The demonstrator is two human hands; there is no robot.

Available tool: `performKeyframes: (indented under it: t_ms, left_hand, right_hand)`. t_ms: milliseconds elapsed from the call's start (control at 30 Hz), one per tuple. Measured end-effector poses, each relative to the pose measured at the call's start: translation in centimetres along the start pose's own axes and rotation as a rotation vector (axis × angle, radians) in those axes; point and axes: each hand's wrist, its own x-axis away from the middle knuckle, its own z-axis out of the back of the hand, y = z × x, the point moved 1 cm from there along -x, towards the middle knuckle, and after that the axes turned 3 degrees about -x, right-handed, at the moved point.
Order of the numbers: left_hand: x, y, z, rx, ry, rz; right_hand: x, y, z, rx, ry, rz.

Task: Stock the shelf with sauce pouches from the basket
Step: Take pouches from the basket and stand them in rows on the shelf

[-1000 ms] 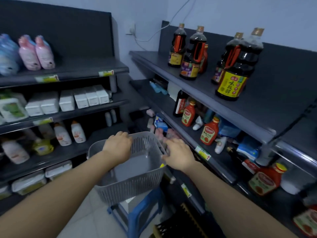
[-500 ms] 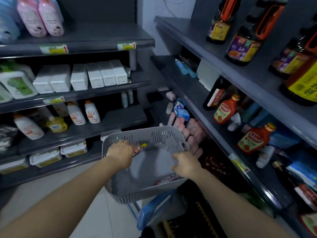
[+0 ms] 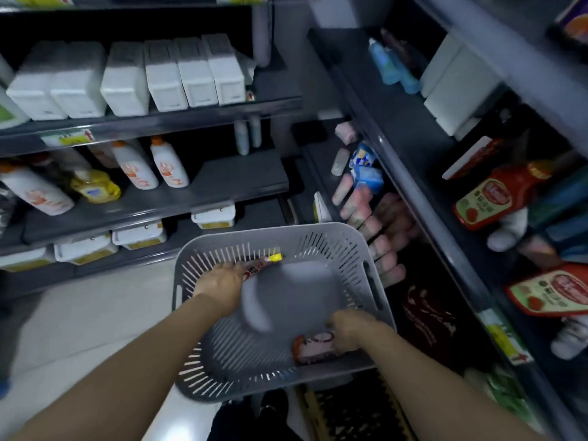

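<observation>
While writing blurs, left hand (image 3: 222, 281) on red pouch (image 3: 254, 271), basket (image 3: 375, 249)

No legible text anywhere. Showing only blurred marks: white lettering inside a red oval on the ketchup bottle (image 3: 486, 198) label; similar red-and-white print on the ketchup pouch (image 3: 553, 289); yellow-green shelf price tags (image 3: 68, 138) carrying a red arrow; orange smears on white bottles (image 3: 168, 163). All too blurred for reading.

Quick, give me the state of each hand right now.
Left hand: in the basket, closed on a yellow-capped sauce pouch.
Right hand: in the basket, gripping a second sauce pouch.
</observation>
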Motion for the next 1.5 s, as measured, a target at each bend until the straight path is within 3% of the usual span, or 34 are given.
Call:
performKeyframes:
  t_ms: [100, 233, 467, 533, 700, 867, 1067, 1267, 1367, 1500]
  left_hand:
    - [-1.7, -0.4, -1.4, 0.072, -0.041, 0.016]
    - [-3.7, -0.4, -3.0, 0.146, -0.032, 0.029]
    - [-5.5, -0.5, -3.1, 0.038, -0.023, 0.03]
    - [-5.6, -0.5, -3.0, 0.055, -0.023, 0.056]
    - [-5.0, -0.8, -4.5, 0.336, -0.194, 0.204]
    - [-5.2, -0.4, -6.0, 0.441, -0.274, 0.336]
    - [-5.4, 0.4, -6.6, 0.618, -0.228, 0.419]
    - [-4.7, 0.9, -6.6, 0.674, -0.205, 0.402]
    - [-3.9, 1.9, -6.4, 0.701, -0.183, 0.365]
    - [-2.7, 2.8, -5.2, 0.833, -0.136, 0.376]
  right_hand:
    - [-1.4, 0.2, -1.1, 0.098, -0.085, 0.016]
    - [-2.8, -0.6, -1.0, 0.192, -0.008, 0.063]
    - [-5.5, -3.7, 1.7, 0.359, 0.46, 0.303]
    - [-6.1, -4.1, 1.7, 0.23, 0.579, 0.34]
    - [-6.6, -3.0, 0.9, -0.317, 0.687, 0.19]
    - [-7.9, -2.3, 0.5, -0.742, 0.576, -0.038]
    - [-9.4, -3.1, -0.2, -1.253, 0.429, -0.046]
    - [-10.4, -3.1, -1.0, -1.344, 0.393, -0.283]
    - [-10.4, -3.5, -1.8, -1.458, 0.364, -0.306]
    - [-9.2, -3.6, -2.5, -1.512, 0.452, -0.267]
